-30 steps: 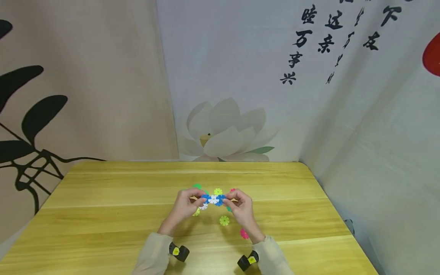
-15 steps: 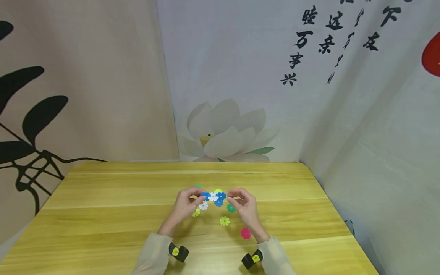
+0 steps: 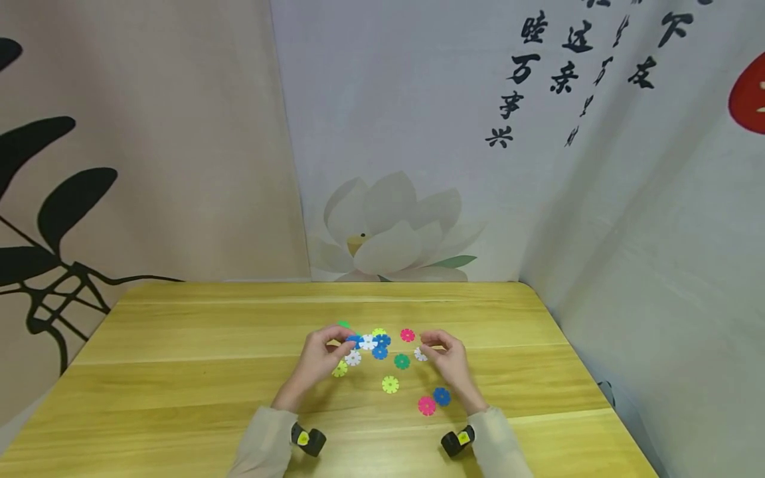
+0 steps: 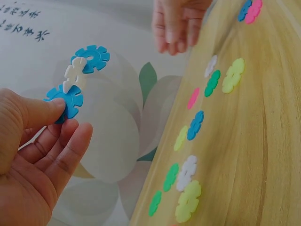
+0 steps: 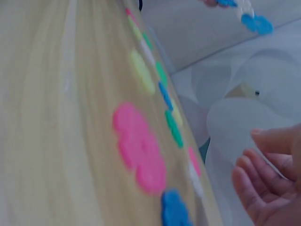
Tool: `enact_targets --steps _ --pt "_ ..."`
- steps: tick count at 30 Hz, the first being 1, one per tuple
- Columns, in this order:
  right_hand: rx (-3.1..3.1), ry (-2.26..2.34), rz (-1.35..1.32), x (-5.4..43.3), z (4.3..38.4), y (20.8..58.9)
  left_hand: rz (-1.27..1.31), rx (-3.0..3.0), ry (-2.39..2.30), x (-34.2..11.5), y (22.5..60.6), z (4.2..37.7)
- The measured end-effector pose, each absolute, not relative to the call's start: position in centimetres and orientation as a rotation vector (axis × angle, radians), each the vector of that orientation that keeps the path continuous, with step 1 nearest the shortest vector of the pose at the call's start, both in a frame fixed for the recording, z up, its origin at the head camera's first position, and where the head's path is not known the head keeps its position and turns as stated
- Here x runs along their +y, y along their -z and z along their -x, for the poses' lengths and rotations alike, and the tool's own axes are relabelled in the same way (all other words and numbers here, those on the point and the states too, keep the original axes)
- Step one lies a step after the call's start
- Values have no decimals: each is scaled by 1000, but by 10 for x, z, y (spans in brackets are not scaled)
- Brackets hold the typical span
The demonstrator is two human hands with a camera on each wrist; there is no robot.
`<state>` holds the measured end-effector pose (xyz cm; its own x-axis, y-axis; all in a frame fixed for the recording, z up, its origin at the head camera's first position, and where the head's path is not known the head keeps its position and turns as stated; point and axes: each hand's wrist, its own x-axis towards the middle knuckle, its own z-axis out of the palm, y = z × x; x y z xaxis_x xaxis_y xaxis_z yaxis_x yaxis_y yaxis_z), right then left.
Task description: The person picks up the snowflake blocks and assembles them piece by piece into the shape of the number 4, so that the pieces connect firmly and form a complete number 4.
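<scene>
My left hand (image 3: pixel 325 352) pinches one end of a short chain of snowflake building discs, held up over the table. In the left wrist view, a blue disc (image 4: pixel 71 102) sits between thumb and fingers, a white disc (image 4: pixel 74 75) is slotted into it, and a second blue disc (image 4: pixel 97 58) forms the far end. My right hand (image 3: pixel 449 360) holds nothing; its fingers are loosely bent, above the table to the right of the chain. Under its fingertips in the head view, a loose white disc (image 3: pixel 420 354) is partly covered.
Loose discs lie on the wooden table (image 3: pixel 179 372): a pink disc (image 3: pixel 408 335), a green disc (image 3: pixel 402 361), a yellow disc (image 3: pixel 390 384), a blue disc (image 3: pixel 441 396) and several others. A printed curtain (image 3: pixel 412 133) hangs behind the table's back edge.
My right hand has let go of the chain's right end and moved right, uncovering pink, green, white and blue discs. My left hand keeps hold of the chain, nearly still.
</scene>
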<state>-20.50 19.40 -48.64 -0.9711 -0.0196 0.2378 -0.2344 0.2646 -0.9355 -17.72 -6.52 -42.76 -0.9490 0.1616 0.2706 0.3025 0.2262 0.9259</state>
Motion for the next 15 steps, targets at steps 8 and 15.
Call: enact_targets --steps 8,15 --pt "-2496 -1694 -146 213 221 516 460 -2370 1799 -66 429 178" --pt "-2644 -1558 -148 216 223 519 466 -2370 1785 -66 429 177"
